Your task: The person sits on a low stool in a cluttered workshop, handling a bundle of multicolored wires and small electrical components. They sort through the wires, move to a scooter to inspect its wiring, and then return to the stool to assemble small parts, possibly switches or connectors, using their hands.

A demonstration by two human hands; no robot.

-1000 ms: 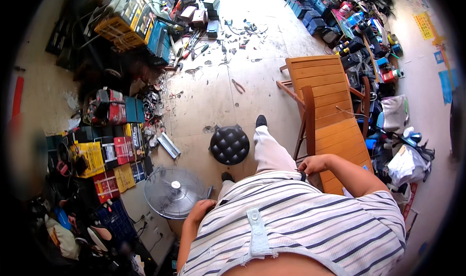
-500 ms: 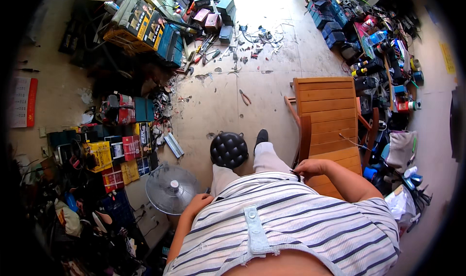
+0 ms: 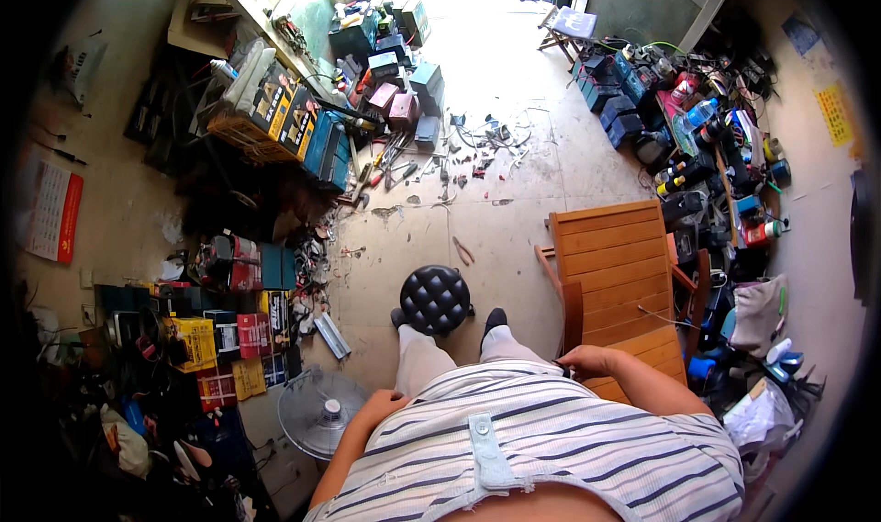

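My left hand (image 3: 382, 404) lies at my left hip, against the edge of my striped shirt (image 3: 514, 416); its fingers are small and partly hidden, so their hold is unclear. At my right hip, my right hand (image 3: 589, 361) is closed with its fingertips together at a small dark thing, too small to make out, beside the shirt hem. A round black tufted stool (image 3: 435, 299) stands on the floor just in front of my feet. Farther ahead lie pliers (image 3: 463, 251) with reddish handles. To my right is a slatted wooden chair (image 3: 613, 256), close to my right hand.
A fan (image 3: 317, 416) stands by my left arm. Boxes (image 3: 252, 336) are stacked on the left. Batteries (image 3: 427, 90) and scattered tools (image 3: 390, 159) lie ahead, with loose scraps on the floor. A cluttered shelf (image 3: 725, 164) runs along the right wall.
The view has tilted up, showing more of the bright doorway and a folding stool at the far end. My left foot now shows beside the black stool. Both hands stay at my hips.
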